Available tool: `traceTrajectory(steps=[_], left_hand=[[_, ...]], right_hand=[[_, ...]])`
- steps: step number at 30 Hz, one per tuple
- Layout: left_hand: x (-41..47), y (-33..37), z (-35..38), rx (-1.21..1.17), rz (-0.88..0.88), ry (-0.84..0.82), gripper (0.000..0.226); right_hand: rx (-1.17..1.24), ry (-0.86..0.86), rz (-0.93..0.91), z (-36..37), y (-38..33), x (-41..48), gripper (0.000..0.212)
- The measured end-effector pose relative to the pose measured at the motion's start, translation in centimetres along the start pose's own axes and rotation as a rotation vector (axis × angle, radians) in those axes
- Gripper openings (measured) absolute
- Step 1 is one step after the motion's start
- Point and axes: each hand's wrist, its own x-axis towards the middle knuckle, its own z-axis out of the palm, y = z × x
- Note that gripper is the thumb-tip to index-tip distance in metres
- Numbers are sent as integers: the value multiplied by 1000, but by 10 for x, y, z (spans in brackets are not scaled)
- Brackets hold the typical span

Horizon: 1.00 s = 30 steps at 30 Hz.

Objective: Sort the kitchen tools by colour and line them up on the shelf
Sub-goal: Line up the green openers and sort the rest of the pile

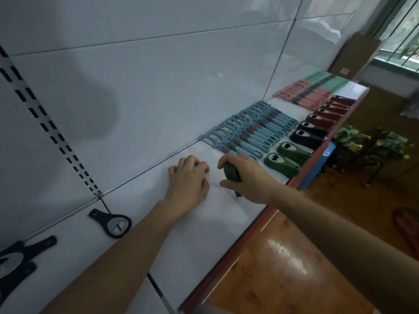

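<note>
Head view: the right hand [246, 179] is gripping a stack of green openers [231, 173] on edge, just above the white shelf [210, 236]. The left hand [188, 180] is resting beside it on the shelf, fingers loosely bent, holding nothing. Immediately to the right, shelved green openers [286, 159], dark blue openers [309, 134] and red openers [328, 111] are lining the front edge. Blue peelers [249, 133] are lying behind them against the wall. Black openers [112, 223] are lying well apart at left.

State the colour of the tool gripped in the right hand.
A dark green plastic tool in the right hand; head view.
</note>
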Motion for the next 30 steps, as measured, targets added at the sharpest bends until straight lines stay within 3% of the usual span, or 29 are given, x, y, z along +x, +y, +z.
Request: traceTrajectory(steps=[5, 8, 16, 22, 30], left_hand=[[29, 20, 7, 24, -29, -31, 23], [33, 22, 10, 79, -37, -16, 22], [29, 23, 11, 140, 31, 7, 24], [28, 21, 13, 91, 188, 17, 28], [27, 21, 12, 85, 192, 11, 29]], right_hand=[[-252, -262, 98, -34, 15, 7, 46], [-295, -334, 144, -37, 20, 5, 48], [-357, -284, 154, -28, 21, 5, 42], [-309, -271, 207, -29, 20, 3, 54], [-350, -238, 214, -24, 17, 0, 50]])
